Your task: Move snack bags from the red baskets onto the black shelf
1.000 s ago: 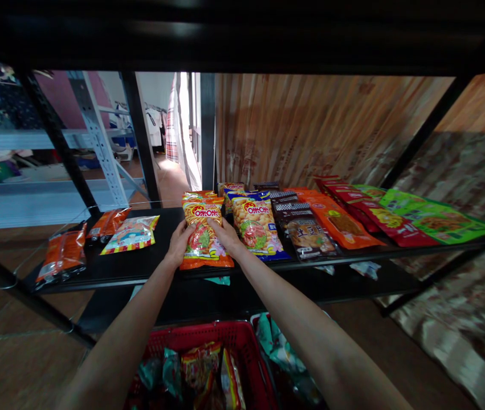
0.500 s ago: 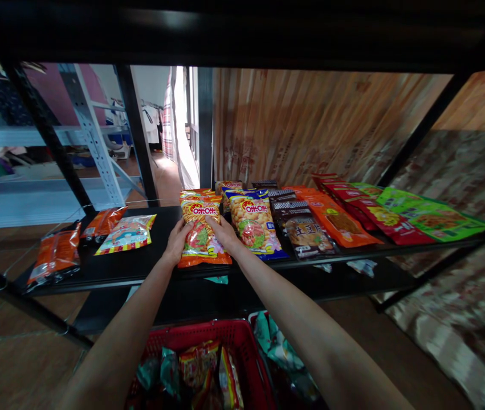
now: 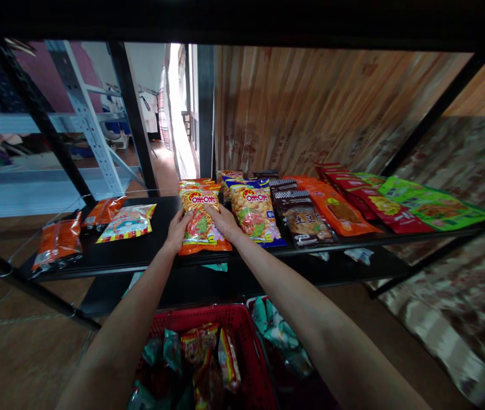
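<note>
Both my hands are on an orange-and-yellow snack bag (image 3: 201, 219) that lies at the front of the black shelf (image 3: 139, 256), over other bags of its kind. My left hand (image 3: 178, 229) grips its left edge, thumb on the front. From the right side, my right hand (image 3: 224, 221) holds it, thumb across the upper middle. Just right of that hand is a blue-edged snack bag (image 3: 254, 213) of similar print. Brown potato-chip bags (image 3: 306, 222) come after it.
Further right lie orange bags (image 3: 338, 209), red bags (image 3: 391, 210) and green bags (image 3: 434, 205). On the left are a white-and-yellow bag (image 3: 126, 222) and orange packets (image 3: 58, 242). Below, a red basket (image 3: 251, 336) holds several packets, beside a second basket. Black posts (image 3: 129, 114) frame the shelf.
The view has tilted down slightly, so the shelf sits higher in the picture and more of the baskets shows. My hands stay on the same bag, which has hardly moved.
</note>
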Action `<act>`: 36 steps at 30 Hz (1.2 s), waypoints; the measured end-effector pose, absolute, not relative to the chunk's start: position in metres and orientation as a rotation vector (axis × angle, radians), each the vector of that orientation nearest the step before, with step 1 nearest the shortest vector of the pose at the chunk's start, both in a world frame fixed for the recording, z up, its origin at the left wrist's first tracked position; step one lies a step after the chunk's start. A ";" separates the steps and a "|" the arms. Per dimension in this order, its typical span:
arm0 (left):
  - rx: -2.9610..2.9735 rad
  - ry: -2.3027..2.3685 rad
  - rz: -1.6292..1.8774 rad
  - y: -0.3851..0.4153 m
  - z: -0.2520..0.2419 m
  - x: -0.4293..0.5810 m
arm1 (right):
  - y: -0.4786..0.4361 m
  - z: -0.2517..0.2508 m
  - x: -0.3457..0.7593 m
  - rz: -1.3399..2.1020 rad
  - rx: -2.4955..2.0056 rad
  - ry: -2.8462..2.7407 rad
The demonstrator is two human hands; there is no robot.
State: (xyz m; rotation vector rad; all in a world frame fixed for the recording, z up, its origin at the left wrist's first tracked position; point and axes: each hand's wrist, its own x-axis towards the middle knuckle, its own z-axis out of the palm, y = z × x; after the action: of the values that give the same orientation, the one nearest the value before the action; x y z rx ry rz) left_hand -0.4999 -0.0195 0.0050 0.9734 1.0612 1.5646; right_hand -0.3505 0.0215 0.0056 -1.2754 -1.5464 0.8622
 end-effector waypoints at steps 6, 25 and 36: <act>1.047 1.075 1.540 -0.021 0.006 -0.499 | 0.018 0.005 -0.348 0.861 -1.218 -1.548; 1.058 1.212 1.533 -0.021 0.007 -0.498 | 0.006 0.018 -0.353 0.662 -1.327 -1.599; 1.412 1.458 1.592 -0.010 -0.015 -0.509 | -0.004 0.017 -0.360 0.371 -1.216 -1.768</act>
State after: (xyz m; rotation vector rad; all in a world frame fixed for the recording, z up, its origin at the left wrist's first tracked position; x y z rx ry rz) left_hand -0.5094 -0.0097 -0.0151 1.4124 1.4583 1.5917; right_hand -0.3597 -0.0040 0.0167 -1.2165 -1.7679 0.3711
